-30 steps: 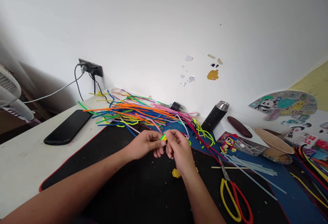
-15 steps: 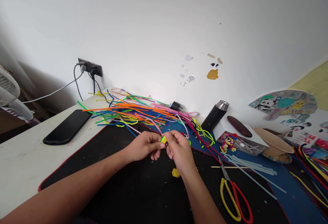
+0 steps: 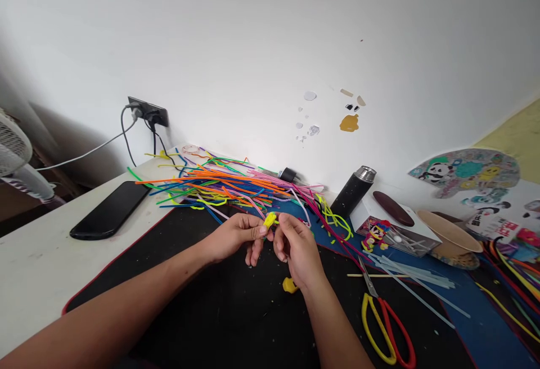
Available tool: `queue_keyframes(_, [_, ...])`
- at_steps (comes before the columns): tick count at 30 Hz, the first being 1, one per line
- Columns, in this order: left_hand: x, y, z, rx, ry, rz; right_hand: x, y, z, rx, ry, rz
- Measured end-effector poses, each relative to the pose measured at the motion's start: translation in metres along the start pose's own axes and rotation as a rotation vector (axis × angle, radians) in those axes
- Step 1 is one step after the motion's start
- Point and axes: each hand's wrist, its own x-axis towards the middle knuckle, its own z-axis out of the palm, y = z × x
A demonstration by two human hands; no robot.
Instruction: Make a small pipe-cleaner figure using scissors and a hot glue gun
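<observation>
Pinching a small yellow piece point(image 3: 270, 220) at the centre of the frame, the left hand point(image 3: 230, 238) is nearly closed, probably to steady it. The right hand point(image 3: 300, 251) curls half open beside it; whether it grips the piece, I cannot tell. Counted, there are one pair of scissors point(image 3: 370, 286) at lower right, handles facing the person, likely for easy reach; one phone point(image 3: 108, 211) at left; one flask point(image 3: 353, 193) and one figurine point(image 3: 375, 238) at right. The coloured stems point(image 3: 228, 176) overlap too much to count.
</observation>
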Motion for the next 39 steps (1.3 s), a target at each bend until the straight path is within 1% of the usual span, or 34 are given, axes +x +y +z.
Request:
queue_keyframes(3, [-0.0005, -0.0006, 0.0006, -0.026, -0.011, -0.019, 0.0005, 0.0031, 0.0001, -0.004, -0.030, 0.007])
queue_keyframes(5, [-0.0005, -0.0010, 0.0018, -0.032, -0.024, -0.036, 0.0010, 0.0055, -0.0002, -0.009, -0.028, 0.009])
queue_keyframes(12, [-0.0008, 0.0010, 0.0041, -0.012, -0.021, -0.028, 0.0030, 0.0054, -0.0011, 0.008, 0.092, -0.028])
queue_keyframes(16, [-0.0008, 0.0031, 0.0046, 0.074, -0.049, -0.024, 0.0044, 0.0046, -0.0017, 0.027, 0.124, -0.055])
queue_keyframes(18, [-0.0004, 0.0033, 0.0051, 0.111, -0.043, -0.020, 0.0048, 0.0055, -0.0022, 0.023, 0.120, -0.060])
queue_keyframes(27, [-0.0012, 0.0007, 0.0057, 0.146, -0.003, 0.000, 0.0034, 0.0064, -0.0024, -0.028, 0.094, -0.070])
queue_keyframes(31, [-0.0017, 0.0019, 0.0061, 0.176, -0.023, -0.022, 0.0030, 0.0055, -0.0015, -0.031, 0.123, -0.069])
queue_keyframes(34, [-0.0015, 0.0024, 0.0073, 0.196, -0.019, -0.018, 0.0037, 0.0066, -0.0015, -0.082, 0.147, -0.077])
queue_keyframes(37, [-0.0009, 0.0015, 0.0077, 0.217, 0.019, 0.003, 0.0041, 0.0083, -0.0016, -0.153, 0.123, -0.081])
queue_keyframes(39, [-0.0005, 0.0010, 0.0072, 0.213, 0.024, 0.008, 0.0039, 0.0088, -0.0018, -0.174, 0.098, -0.089])
